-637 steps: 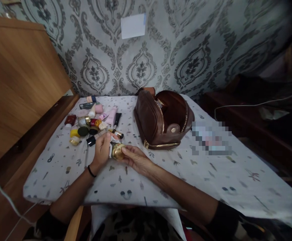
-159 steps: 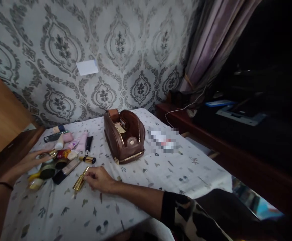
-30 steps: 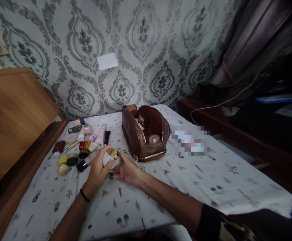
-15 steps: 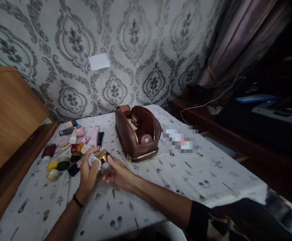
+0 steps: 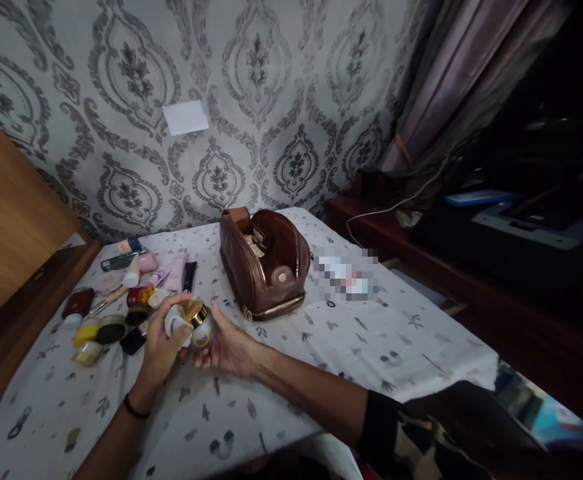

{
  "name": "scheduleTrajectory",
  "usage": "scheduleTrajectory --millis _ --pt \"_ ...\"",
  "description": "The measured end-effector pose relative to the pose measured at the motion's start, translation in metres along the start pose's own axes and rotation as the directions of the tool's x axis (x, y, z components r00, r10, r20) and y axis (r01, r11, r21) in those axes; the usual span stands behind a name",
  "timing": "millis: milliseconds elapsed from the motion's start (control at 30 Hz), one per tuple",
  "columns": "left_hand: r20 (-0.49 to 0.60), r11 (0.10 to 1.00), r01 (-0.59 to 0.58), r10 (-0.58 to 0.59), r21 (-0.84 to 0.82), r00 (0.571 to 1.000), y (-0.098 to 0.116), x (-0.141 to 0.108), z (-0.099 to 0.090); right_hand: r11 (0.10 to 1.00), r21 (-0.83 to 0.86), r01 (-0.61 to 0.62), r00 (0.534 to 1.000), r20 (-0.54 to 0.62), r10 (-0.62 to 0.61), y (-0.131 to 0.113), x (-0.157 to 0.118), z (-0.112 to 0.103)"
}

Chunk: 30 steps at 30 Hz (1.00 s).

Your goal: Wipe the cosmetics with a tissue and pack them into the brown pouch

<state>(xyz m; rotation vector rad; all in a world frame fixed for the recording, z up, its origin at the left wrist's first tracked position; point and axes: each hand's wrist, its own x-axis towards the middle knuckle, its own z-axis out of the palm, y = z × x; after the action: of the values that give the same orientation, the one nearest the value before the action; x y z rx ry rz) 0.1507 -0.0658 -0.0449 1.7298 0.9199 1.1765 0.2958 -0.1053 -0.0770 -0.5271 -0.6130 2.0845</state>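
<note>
My right hand (image 5: 234,347) is curled around the lower right side of a cosmetic jar (image 5: 202,335) with a gold lid. The lid has a shiny band, and a yellow round mark shows on the jar's front. My left hand (image 5: 160,347) is closed on a white wipe (image 5: 175,321), which it presses against the jar's left side. A black band circles the left wrist. Just beyond both hands stands an open brown toiletry bag (image 5: 261,280) with gold zips. Its inside is partly in shadow.
Left of my hands lie several cosmetics: a pink tube (image 5: 176,272), a black tube (image 5: 189,276), a dark round jar (image 5: 111,329) and a yellow-lidded jar (image 5: 85,335). A patterned white cloth (image 5: 271,400) covers the table. A blurred-out item (image 5: 346,275) lies right of the bag.
The view has shifted, so everything sits further left. The jar has turned in my hands, showing its yellow mark more clearly. The wipe stays pressed to its side.
</note>
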Motion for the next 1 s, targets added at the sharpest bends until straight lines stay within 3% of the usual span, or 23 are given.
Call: scheduleTrajectory --millis 167,267,333,533,733,833,1000 --pt "-0.100 0.990 -0.086 0.097 0.111 0.990 -0.0011 0.0033 -0.0016 0.981 0.019 0.195 0.981 0.001 -0.195 0.0039 -0.0028 0.0087" --pt "-0.118 0.988 -0.100 0.115 0.119 0.986 -0.0010 0.0023 -0.0007 0.973 0.037 0.226 0.974 -0.016 -0.225 0.0066 -0.0032 0.0099" --pt "-0.106 0.990 -0.089 0.101 0.111 0.989 -0.0018 0.0009 -0.0007 0.980 0.037 0.198 0.980 -0.020 -0.197 0.0076 -0.0020 0.0081" --pt "-0.094 0.994 -0.089 0.095 0.063 0.991 -0.0005 0.0004 -0.0020 0.997 0.059 -0.042 0.999 0.016 0.041 0.0006 -0.0029 0.0037" --pt "0.044 1.000 -0.015 0.015 -0.005 0.999 0.0037 0.0019 -0.0014 0.991 0.039 -0.125 0.992 -0.005 0.125 0.0000 -0.0015 0.0015" --pt "-0.035 0.999 0.012 -0.011 0.031 0.999 0.0031 0.0021 -0.0021 0.997 0.050 -0.062 0.998 0.008 0.062 0.0029 -0.0008 0.0031" --pt "-0.117 0.995 -0.049 0.059 0.088 0.991 0.0023 0.0020 -0.0012 0.980 0.043 0.194 0.981 -0.003 -0.194 0.0039 -0.0056 0.0102"
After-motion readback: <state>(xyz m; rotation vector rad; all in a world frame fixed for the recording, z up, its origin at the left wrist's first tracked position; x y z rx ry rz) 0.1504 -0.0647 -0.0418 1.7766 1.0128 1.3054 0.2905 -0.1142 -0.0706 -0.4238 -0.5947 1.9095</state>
